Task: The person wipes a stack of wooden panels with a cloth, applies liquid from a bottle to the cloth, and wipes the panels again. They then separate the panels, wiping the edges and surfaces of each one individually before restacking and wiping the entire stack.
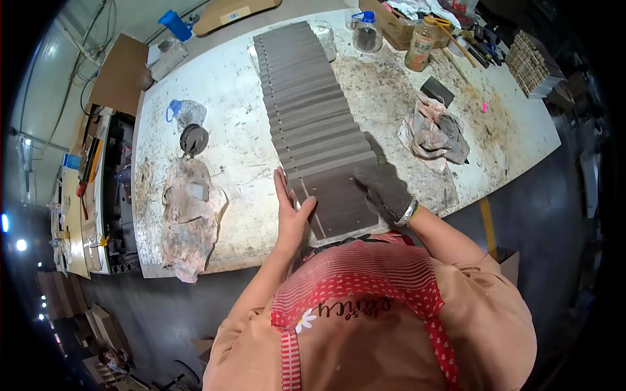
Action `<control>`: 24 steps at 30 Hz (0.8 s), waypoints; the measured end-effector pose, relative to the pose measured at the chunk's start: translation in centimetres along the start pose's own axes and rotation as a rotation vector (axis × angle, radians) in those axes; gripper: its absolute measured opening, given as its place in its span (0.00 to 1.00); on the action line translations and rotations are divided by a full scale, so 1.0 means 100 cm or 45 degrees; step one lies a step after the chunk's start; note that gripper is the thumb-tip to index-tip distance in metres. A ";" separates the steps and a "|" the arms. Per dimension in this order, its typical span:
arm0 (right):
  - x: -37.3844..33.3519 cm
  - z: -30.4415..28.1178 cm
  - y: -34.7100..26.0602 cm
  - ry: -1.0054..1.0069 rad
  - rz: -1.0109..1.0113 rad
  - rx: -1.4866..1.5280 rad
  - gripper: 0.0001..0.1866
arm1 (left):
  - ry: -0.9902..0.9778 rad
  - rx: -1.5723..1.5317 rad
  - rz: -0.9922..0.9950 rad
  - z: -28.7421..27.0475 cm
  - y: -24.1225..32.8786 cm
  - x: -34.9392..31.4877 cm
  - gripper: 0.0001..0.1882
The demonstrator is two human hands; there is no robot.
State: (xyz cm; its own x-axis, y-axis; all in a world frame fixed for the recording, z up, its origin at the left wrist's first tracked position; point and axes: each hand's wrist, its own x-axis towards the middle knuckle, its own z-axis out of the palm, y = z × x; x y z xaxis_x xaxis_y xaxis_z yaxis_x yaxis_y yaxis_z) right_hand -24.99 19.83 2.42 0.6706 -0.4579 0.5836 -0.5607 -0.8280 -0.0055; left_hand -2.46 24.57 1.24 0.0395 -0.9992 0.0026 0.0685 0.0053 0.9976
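Observation:
A long row of overlapping dark grey-brown boards [310, 98] runs away from me over the table, each partly covering another. The nearest board [339, 202] lies almost fully exposed, with small holes and a pale groove near its left side. My left hand [293, 212], bare, holds this board's left edge, its thumb on top and its fingers straight along the side. At the opposite edge is my right hand [386, 194] in a dark glove, fingers bent over the board's right side. The undersides of the boards are hidden.
Stained cloths lie left [189, 215] and right [435, 133] on the white table [228, 130]. A round dark dish [193, 139] sits at left. Farther back stand a clear jug [367, 36], an orange-labelled bottle [421, 45] and a cardboard box [394, 29]. A small dark block [437, 91] lies right.

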 end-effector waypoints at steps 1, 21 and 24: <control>0.008 -0.002 -0.011 0.147 0.614 0.769 0.44 | -0.072 0.062 -0.101 -0.002 0.002 0.000 0.47; 0.005 -0.017 0.015 0.338 1.371 1.858 0.35 | -0.098 0.123 -0.151 -0.005 -0.008 0.001 0.36; 0.023 -0.033 0.043 0.317 1.187 1.297 0.34 | -0.069 0.040 -0.158 -0.004 -0.004 -0.004 0.36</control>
State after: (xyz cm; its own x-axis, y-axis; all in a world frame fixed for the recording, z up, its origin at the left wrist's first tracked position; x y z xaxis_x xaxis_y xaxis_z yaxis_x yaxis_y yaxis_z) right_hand -27.42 16.28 6.45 0.0892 -0.9822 0.1650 -0.0800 -0.1722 -0.9818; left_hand -2.12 25.02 0.86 -0.0214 -0.9928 -0.1181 0.0380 -0.1189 0.9922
